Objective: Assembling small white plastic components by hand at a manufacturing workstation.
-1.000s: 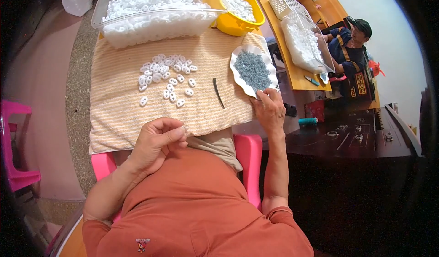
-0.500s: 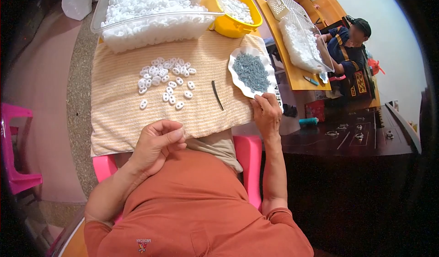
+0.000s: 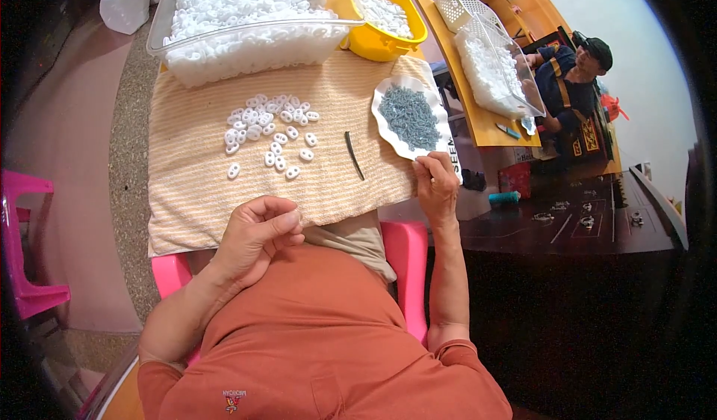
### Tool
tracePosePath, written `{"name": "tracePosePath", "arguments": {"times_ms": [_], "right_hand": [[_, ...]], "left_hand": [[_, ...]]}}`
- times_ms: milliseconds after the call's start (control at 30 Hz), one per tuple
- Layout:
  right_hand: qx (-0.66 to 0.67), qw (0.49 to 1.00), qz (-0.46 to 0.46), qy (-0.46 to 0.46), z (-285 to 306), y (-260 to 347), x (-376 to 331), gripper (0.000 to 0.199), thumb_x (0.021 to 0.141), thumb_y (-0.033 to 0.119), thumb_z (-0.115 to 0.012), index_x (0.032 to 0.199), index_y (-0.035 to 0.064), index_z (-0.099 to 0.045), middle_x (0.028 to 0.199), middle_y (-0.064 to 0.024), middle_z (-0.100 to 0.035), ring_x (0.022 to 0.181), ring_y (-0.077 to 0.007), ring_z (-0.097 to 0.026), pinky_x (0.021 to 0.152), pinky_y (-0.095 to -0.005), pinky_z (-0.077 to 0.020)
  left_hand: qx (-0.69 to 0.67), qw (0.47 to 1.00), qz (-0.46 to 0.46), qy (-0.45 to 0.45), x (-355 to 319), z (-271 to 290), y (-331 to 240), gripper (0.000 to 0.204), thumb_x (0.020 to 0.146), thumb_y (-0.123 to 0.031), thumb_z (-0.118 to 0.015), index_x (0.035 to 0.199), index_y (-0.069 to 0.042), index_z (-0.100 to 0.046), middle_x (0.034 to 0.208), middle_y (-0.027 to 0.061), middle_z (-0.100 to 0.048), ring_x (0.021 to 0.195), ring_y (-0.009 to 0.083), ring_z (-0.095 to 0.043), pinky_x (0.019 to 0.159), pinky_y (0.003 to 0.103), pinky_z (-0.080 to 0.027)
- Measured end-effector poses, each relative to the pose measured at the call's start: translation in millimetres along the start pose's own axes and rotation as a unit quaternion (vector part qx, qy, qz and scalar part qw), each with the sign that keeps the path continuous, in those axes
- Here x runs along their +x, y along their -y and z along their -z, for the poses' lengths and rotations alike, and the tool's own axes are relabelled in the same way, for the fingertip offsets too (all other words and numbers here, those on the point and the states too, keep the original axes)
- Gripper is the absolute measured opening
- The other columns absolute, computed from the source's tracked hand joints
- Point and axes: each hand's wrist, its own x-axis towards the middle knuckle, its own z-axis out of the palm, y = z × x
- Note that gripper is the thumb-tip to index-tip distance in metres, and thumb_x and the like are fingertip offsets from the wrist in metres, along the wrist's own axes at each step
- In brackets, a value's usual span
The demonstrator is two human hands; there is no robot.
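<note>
My left hand is curled at the near edge of a striped beige cloth, its fingertips pinched on what looks like a small white piece; the piece is mostly hidden. My right hand rests at the cloth's right edge, fingers pinched together just below a white scalloped dish of small grey-blue parts. Whether it holds a part is hidden. A loose cluster of white oval rings lies on the cloth. A thin dark tool lies between the rings and the dish.
A clear tub heaped with white pieces and a yellow bowl stand at the cloth's far edge. A pink stool is under me, another pink stool at left. Another person sits at a wooden table to the right.
My right hand has drawn back a little from the dish toward me. My left hand stays curled at the cloth's near edge.
</note>
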Motion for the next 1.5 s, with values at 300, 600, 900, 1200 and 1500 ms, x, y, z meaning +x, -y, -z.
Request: {"name": "tracePosePath", "arguments": {"times_ms": [300, 600, 900, 1200, 1500], "right_hand": [[-0.04, 0.999, 0.015, 0.013, -1, 1, -1, 0.008, 0.086, 0.008, -0.062, 0.09, 0.0014, -0.06, 0.09, -0.0138, -0.059, 0.073, -0.0321, -0.061, 0.062, -0.0376, -0.0494], [0.061, 0.997, -0.045, -0.018, -3, -3, -2, 0.007, 0.09, 0.006, -0.058, 0.09, -0.0014, -0.059, 0.09, -0.0105, -0.056, 0.067, -0.0182, -0.054, 0.059, -0.0281, -0.0449], [0.353, 0.917, -0.176, 0.062, -1, 61, 3, 0.01, 0.095, 0.007, -0.053, 0.091, -0.0022, -0.056, 0.09, -0.0053, -0.051, 0.06, -0.0083, -0.05, 0.054, -0.0225, -0.0437], [0.529, 0.796, -0.227, 0.187, -27, 124, -9, 0.012, 0.095, 0.008, -0.054, 0.094, -0.0032, -0.058, 0.094, -0.0075, -0.052, 0.057, -0.0099, -0.051, 0.053, -0.0243, -0.045], [0.518, 0.793, -0.195, 0.255, -41, 149, -16, 0.009, 0.094, 0.005, -0.054, 0.092, -0.003, -0.058, 0.092, -0.0052, -0.051, 0.065, -0.0064, -0.052, 0.057, -0.0193, -0.0427]], "left_hand": [[-0.002, 1.0, -0.003, 0.003, 0, 1, 1, 0.011, 0.086, -0.006, -0.066, 0.096, -0.004, -0.063, 0.085, 0.0041, -0.065, 0.075, 0.0113, -0.064, 0.068, 0.025, -0.057], [-0.011, 1.0, -0.003, 0.003, 0, 3, 3, 0.01, 0.086, -0.004, -0.066, 0.096, -0.006, -0.064, 0.086, 0.0051, -0.066, 0.076, 0.012, -0.065, 0.068, 0.026, -0.058], [0.03, 1.0, -0.01, 0.003, -1, 1, 3, 0.013, 0.087, -0.003, -0.063, 0.1, -0.004, -0.064, 0.092, 0.0073, -0.067, 0.078, 0.0129, -0.065, 0.068, 0.026, -0.058], [0.094, 0.995, -0.017, 0.022, -3, -5, 2, 0.023, 0.088, -0.01, -0.065, 0.106, 0.004, -0.063, 0.091, 0.0064, -0.066, 0.077, 0.0096, -0.063, 0.071, 0.021, -0.054], [0.109, 0.993, -0.021, 0.034, -5, -1, 5, 0.022, 0.09, -0.017, -0.065, 0.102, 0.001, -0.065, 0.087, 0.0041, -0.065, 0.074, 0.0064, -0.06, 0.066, 0.019, -0.052]]}}
